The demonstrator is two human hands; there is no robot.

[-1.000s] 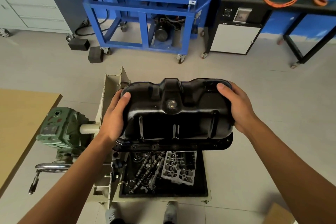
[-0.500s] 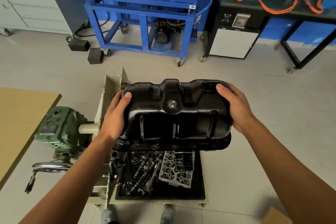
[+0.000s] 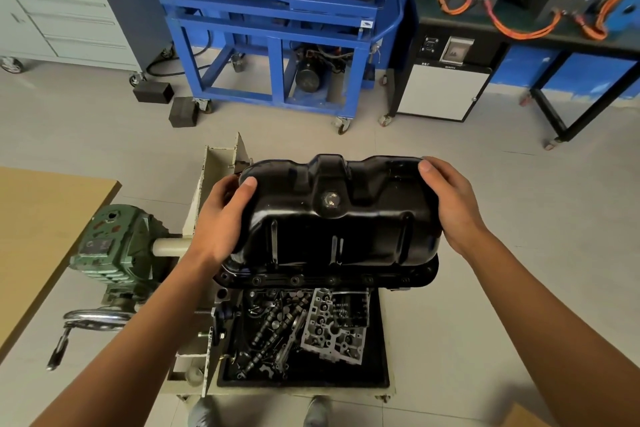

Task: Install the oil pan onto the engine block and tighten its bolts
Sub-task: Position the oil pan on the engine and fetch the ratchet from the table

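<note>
Above the cream-painted engine stand [image 3: 203,191], a black oil pan [image 3: 332,239] is being held upside down, its domed sump facing up and its drain plug [image 3: 330,200] showing near the middle. The left hand [image 3: 221,222] is gripping the pan's left end, thumb lying over the top edge and fingers wrapping the far side. The right hand [image 3: 455,206] is clasping the right end in the same way. The pan's bolt flange [image 3: 311,280] is running along the near side, and it is hiding whatever sits beneath it, so contact with the engine block cannot be told. Just below the flange, a black tray [image 3: 379,380] is lying on the stand's base, holding a cylinder head [image 3: 334,333], a camshaft [image 3: 268,326] and loose small parts. To the left, a green gearbox [image 3: 114,246] with a chrome crank handle [image 3: 95,317] is joining the stand through a pale shaft [image 3: 168,247]. A wooden board [image 3: 41,236] is lying at the far left, and a blue wheeled frame [image 3: 277,45] is standing behind.
</note>
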